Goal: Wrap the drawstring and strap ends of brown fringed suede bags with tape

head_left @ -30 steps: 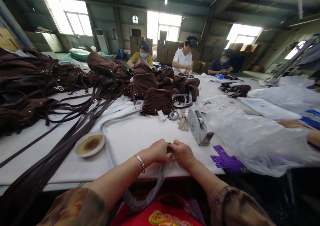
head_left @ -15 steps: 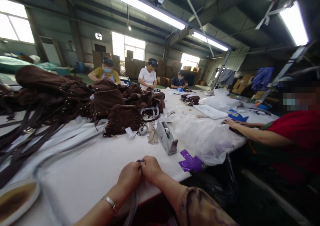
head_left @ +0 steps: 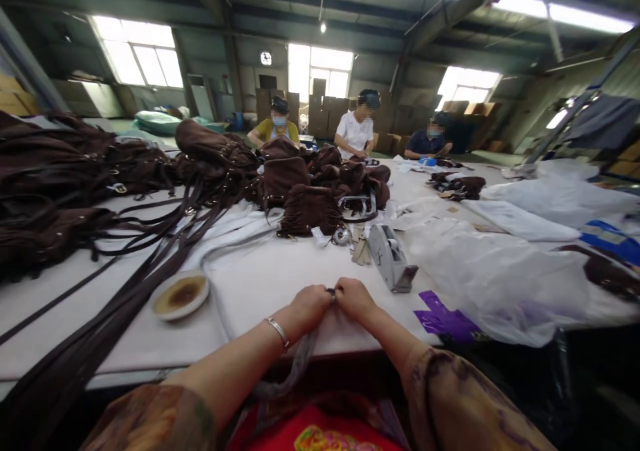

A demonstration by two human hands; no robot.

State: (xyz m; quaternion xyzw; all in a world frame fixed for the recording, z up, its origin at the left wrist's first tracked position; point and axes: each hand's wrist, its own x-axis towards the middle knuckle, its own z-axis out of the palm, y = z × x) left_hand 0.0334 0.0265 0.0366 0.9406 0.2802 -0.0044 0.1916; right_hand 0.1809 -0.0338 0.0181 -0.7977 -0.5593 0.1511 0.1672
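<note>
Showing at frame centre, a small dark piece (head_left: 331, 294) is pinched by the left hand (head_left: 311, 304) and the right hand (head_left: 355, 299), set close together, though its shape is too covered to tell. A greyish strip (head_left: 297, 364) is draped at lower centre; 1 tape dispenser (head_left: 389, 261) is seen right of centre, 1 white dish (head_left: 205, 291) at left.

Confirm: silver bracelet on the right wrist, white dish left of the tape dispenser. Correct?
One error: the head view shows the silver bracelet on the left wrist, not the right. The rest holds: the white dish is left of the tape dispenser.
</note>
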